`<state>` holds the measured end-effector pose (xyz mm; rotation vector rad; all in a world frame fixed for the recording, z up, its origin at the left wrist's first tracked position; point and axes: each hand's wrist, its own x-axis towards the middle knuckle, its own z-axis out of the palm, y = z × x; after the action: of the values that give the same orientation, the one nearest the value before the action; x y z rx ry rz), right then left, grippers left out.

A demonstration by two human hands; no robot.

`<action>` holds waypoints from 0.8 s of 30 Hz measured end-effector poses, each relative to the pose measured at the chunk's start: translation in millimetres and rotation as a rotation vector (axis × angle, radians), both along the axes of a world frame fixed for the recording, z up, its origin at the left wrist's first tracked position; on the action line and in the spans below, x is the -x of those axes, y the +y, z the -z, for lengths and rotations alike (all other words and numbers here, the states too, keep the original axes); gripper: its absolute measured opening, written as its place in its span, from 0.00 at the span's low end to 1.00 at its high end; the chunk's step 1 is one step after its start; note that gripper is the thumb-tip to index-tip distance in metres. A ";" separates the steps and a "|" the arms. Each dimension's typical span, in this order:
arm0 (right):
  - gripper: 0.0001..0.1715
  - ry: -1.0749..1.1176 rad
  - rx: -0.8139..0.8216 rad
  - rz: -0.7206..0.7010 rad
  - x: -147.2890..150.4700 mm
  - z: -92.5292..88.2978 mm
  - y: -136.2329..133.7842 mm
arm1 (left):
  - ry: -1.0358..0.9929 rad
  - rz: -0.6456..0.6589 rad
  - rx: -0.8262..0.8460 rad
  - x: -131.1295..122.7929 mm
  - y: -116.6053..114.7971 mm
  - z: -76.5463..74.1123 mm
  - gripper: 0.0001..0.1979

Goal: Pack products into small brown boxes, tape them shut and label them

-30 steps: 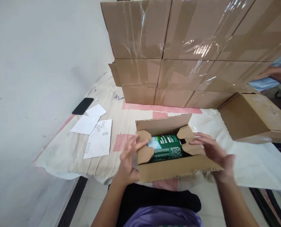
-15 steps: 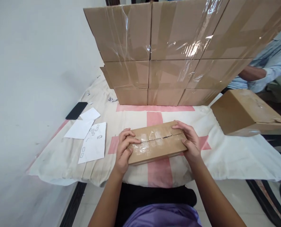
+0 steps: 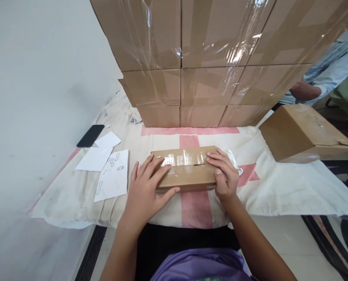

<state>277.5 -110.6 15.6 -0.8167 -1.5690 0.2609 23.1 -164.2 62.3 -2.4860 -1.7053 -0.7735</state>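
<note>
- The small carton (image 3: pixel 182 177) lies flat, taped side up, on the worktop (image 3: pixel 162 139), near its front edge and in front of the person; the flaps are closed, with a narrow dark gap at the seam towards the right.
- The left hand (image 3: pixel 146 191) is spread wide, palm down, its fingers laid over the carton's left end and its thumb reaching along the near side; it is not closed around anything.
- The right hand (image 3: pixel 227 175) is partly curled and has hold of the carton's right end, fingers on top, thumb at the near corner.
- Just beyond the right hand sits a white item (image 3: pixel 235 159), too hidden to identify.
- Left of the carton lie a black phone (image 3: pixel 90 136), white papers (image 3: pixel 93 159) and a sheet with drawn shapes (image 3: pixel 112 177).
- Behind stands a film-wrapped carton stack (image 3: pixel 209 86); a larger carton (image 3: pixel 297 134) rests to the right.
</note>
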 end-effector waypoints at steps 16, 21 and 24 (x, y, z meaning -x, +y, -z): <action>0.18 0.082 0.313 0.407 -101.5 31.4 4.4 | 0.050 -0.039 -0.122 18.4 67.6 17.8 0.28; 0.25 0.069 0.464 0.353 -116.0 53.6 8.9 | -0.058 0.088 -0.264 27.3 106.6 30.1 0.29; 0.23 -0.033 0.484 0.313 -107.6 52.4 13.1 | -0.132 0.139 -0.302 29.6 114.7 34.4 0.29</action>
<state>385.1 -97.5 -36.9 -1.4334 -1.3991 0.4064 -6.5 -49.6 27.8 -2.4066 -1.3380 -1.1369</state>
